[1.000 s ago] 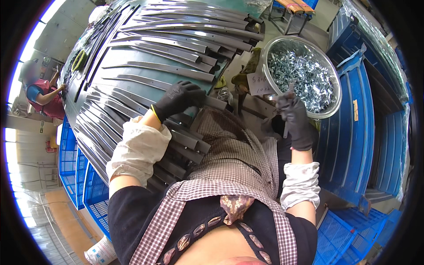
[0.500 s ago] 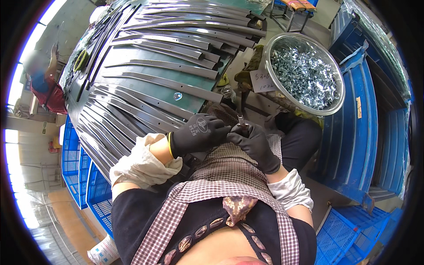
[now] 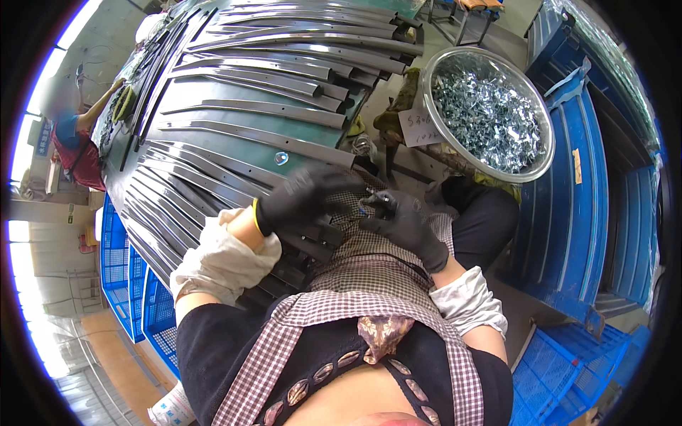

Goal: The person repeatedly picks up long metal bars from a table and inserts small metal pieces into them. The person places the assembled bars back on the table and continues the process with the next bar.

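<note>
My left hand (image 3: 312, 199), in a black glove, is smeared by motion above the near ends of the dark metal strips (image 3: 220, 174), so its fingers do not show clearly. In front of my checked apron (image 3: 369, 252), my right hand (image 3: 406, 224), also black-gloved, is closed with its thumb and fingers round a small metal piece (image 3: 386, 199). Only a shiny bit of that piece shows, and its exact kind cannot be made out. Long curved strips lie in rows on the green table (image 3: 220, 99) to the left of both hands.
At the upper right stands a clear round tub (image 3: 545, 153) full of small shiny metal clips (image 3: 490, 117), with a handwritten card (image 3: 415, 128) at its side. Blue metal bins (image 3: 561, 206) line the right. Blue plastic crates (image 3: 158, 312) stand at left. Another person (image 3: 78, 145) works beyond the table.
My left hand has come away from my right hand, moving a little left and blurring. My right hand stays nearly in place, its fingers slightly shifted. The other person's arm has moved toward the table.
</note>
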Demonstrator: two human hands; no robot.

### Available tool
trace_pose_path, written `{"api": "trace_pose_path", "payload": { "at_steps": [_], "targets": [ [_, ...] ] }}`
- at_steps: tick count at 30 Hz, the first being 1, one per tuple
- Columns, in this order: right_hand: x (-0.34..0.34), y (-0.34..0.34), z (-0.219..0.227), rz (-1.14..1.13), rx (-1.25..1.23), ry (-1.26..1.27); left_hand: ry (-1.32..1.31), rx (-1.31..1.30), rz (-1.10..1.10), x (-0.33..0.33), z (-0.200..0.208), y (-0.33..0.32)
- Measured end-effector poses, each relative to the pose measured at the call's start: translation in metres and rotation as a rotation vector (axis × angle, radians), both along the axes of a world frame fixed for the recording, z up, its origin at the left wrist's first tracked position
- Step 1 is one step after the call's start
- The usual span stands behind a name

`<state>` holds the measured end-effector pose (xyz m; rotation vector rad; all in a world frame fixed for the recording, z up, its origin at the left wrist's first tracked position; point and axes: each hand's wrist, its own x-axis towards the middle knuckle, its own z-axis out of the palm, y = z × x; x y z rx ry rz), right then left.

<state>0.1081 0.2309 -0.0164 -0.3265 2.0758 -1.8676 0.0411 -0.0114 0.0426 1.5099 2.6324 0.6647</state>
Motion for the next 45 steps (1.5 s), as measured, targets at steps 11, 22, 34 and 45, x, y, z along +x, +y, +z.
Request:
{"api": "trace_pose_path", "payload": {
  "at_steps": [11, 22, 34, 45],
  "targets": [
    [-0.047, 0.006, -0.066, -0.100, 0.237, 0.515, 0.195, -0.208, 0.022, -0.045, -0.031, -0.003],
    [-0.085, 0.001, -0.048, 0.215, -0.123, -0.074, -0.107, -0.035, -0.035, -0.049, -0.035, -0.003],
    [-0.028, 0.038, -0.030, -0.096, 0.426, 0.461, 0.171, -0.101, 0.020, -0.043, -0.035, -0.005],
    [-0.041, 0.021, -0.021, 0.072, 0.621, 0.528, 0.221, -0.112, -0.032, -0.041, -0.043, -0.004]
  ]
}}
